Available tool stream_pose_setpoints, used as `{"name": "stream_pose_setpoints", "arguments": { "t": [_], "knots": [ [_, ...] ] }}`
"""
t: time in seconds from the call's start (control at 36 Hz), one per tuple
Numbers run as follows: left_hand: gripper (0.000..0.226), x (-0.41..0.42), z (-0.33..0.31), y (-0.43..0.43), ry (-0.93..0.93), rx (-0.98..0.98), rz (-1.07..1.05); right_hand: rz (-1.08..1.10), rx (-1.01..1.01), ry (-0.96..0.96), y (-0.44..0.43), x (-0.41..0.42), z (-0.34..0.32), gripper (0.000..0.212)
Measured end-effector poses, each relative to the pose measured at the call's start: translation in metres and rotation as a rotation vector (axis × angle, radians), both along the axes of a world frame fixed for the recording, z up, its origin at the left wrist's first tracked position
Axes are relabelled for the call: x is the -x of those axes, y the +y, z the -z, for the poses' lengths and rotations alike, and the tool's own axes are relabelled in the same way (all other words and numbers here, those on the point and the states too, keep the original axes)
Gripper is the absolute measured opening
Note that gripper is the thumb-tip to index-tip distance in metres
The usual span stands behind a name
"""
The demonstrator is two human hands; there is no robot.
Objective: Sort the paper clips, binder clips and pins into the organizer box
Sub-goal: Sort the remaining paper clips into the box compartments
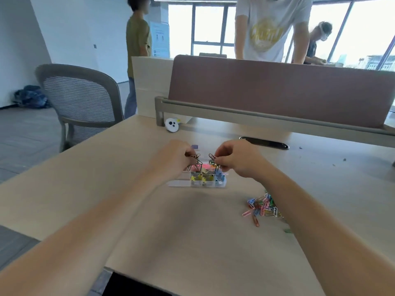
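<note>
I have a tangle of dark paper clips pinched in each hand: my left hand (178, 155) is closed on one bunch (195, 160) and my right hand (234, 159) is closed on the other (212, 160), both held just above the clear organizer box (197, 183) on the desk (192, 242). The worry, as I judge it, is that these clips are hooked together, so pulling them apart could fling some loose, dropping them into the wrong compartment among the yellow binder clips (201, 178) or onto the desk. A snagged clip could also drag the light box sideways. The heap of coloured paper clips (264, 207) near my right forearm is unsorted, and a careless sweep could scatter it
</note>
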State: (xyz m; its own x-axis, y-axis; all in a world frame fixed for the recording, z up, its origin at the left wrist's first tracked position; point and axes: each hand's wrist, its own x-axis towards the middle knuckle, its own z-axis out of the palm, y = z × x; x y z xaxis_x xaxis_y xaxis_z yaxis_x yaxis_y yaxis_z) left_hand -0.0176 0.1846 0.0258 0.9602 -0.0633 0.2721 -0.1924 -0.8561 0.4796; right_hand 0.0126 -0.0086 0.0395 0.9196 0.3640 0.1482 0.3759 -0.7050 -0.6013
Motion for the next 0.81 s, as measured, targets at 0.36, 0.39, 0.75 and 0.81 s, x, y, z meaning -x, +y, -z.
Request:
{"name": "stream_pose_setpoints", "arguments": {
  "t": [0.36, 0.39, 0.75, 0.81],
  "knots": [
    [0.01, -0.012, 0.019, 0.049, 0.048, -0.065, -0.061, -0.082, -0.017, 0.028, 0.052, -0.02, 0.01, 0.003],
    [0.01, -0.014, 0.02, 0.05, 0.047, -0.077, -0.058, -0.085, -0.018, 0.032, 0.053, -0.021, 0.011, 0.003],
    [0.015, -0.03, 0.04, 0.053, 0.04, -0.186, -0.019, -0.081, -0.012, 0.059, 0.057, -0.03, 0.019, 0.005],
    [0.016, -0.031, 0.042, 0.051, 0.026, -0.209, -0.015, -0.079, -0.01, 0.057, 0.057, -0.03, 0.02, 0.004]
  ]
}}
